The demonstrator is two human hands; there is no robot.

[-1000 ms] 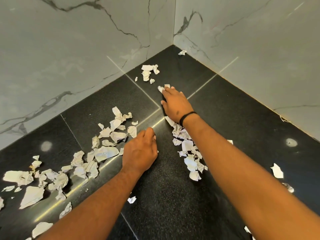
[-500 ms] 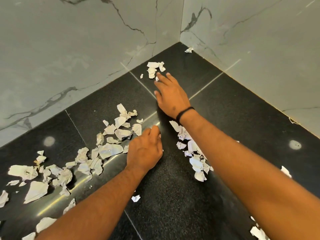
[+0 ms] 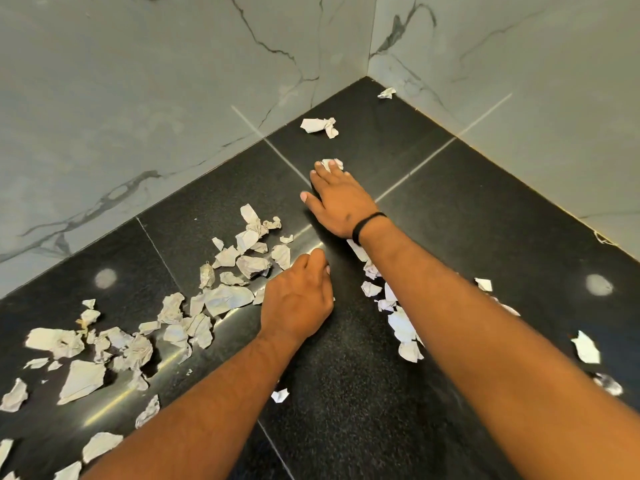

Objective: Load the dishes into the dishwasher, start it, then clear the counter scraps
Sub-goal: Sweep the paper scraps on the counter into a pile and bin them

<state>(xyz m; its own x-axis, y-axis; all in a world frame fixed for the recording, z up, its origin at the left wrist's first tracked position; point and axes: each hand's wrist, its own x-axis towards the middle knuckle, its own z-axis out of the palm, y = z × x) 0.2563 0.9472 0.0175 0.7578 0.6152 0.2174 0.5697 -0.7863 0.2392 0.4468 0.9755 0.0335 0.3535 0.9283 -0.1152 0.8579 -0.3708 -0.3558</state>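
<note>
Paper scraps lie in a band on the black surface, long axis running from 8 o'clock toward 2 o'clock. Right hand, fingers straight, presses one scrap at 12 o'clock. Left hand rests curled; its grip contents cannot be told.

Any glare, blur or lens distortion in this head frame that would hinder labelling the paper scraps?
Head view: sharp overall, the scraps crisp; a bright glare streak runs along the counter, plus two round light reflections; wide-angle bending shows at the edges; the right hand partly hides one scrap.
</note>
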